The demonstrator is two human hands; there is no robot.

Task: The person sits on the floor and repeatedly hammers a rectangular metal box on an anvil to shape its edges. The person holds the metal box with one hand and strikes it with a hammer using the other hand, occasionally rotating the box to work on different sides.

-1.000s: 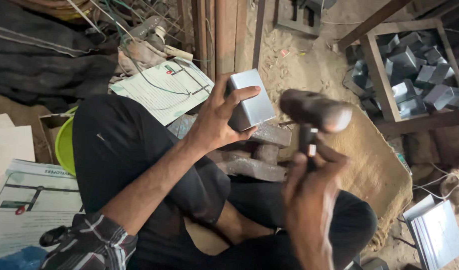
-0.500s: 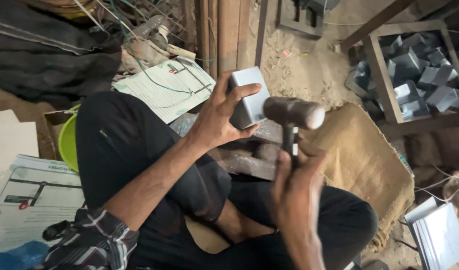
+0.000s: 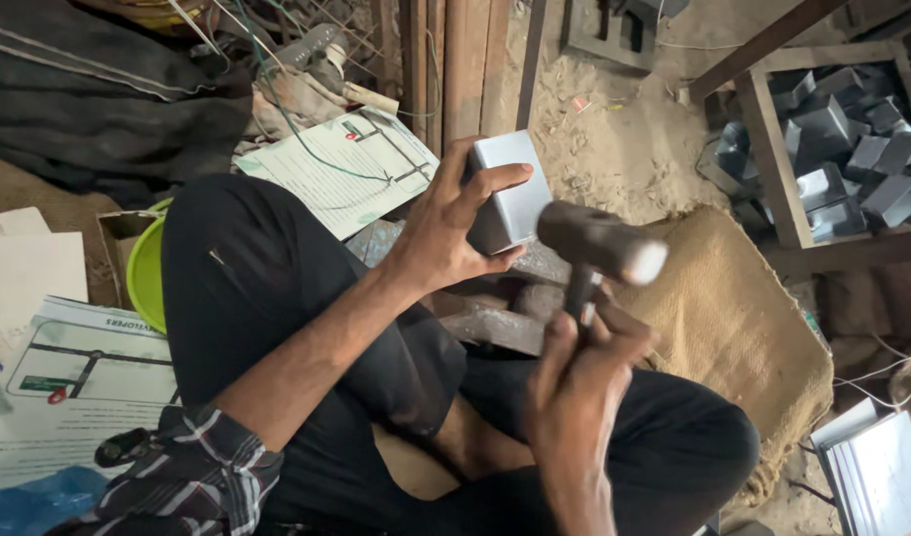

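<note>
My left hand grips a small grey sheet-metal box, held up above a dark iron block that lies between my legs. My right hand is closed around the handle of a hammer; its blurred dark head sits just right of the box, close to its lower corner. Whether head and box touch I cannot tell. I sit cross-legged in black trousers.
A wooden crate at the right holds several grey metal boxes. Burlap sacking lies under my right knee. Flat metal sheets rest at the lower right. Printed papers, a green bowl and wires lie to the left.
The hammer has come down and left toward the box, and the right hand has shifted slightly. The left hand keeps the box in about the same place.
</note>
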